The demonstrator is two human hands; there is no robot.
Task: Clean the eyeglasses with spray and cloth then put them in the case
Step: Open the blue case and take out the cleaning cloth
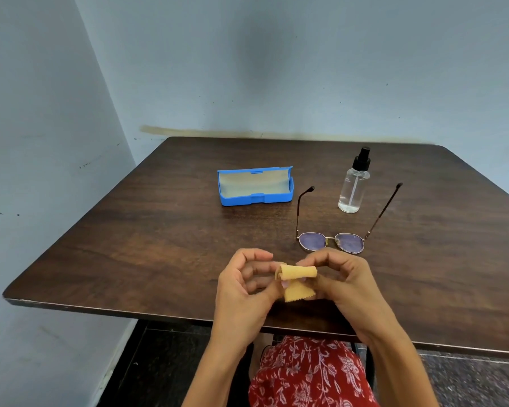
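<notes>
Both the left hand [244, 284] and right hand [340, 277] pinch the rolled cloth [296, 279]. Risk: glasses [331, 241] lie near the table [130, 245] edge; a careless sweep could knock them off.

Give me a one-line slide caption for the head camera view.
Both hands, left and right, hold a rolled yellow cloth above the table; eyeglasses, spray bottle, open blue case wait.

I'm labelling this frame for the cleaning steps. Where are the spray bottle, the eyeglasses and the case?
spray bottle [352, 191]: head view, on its clear body.
eyeglasses [313, 241]: head view, on the lens nearer the case.
case [256, 198]: head view, on the blue front wall of the open case.
</notes>
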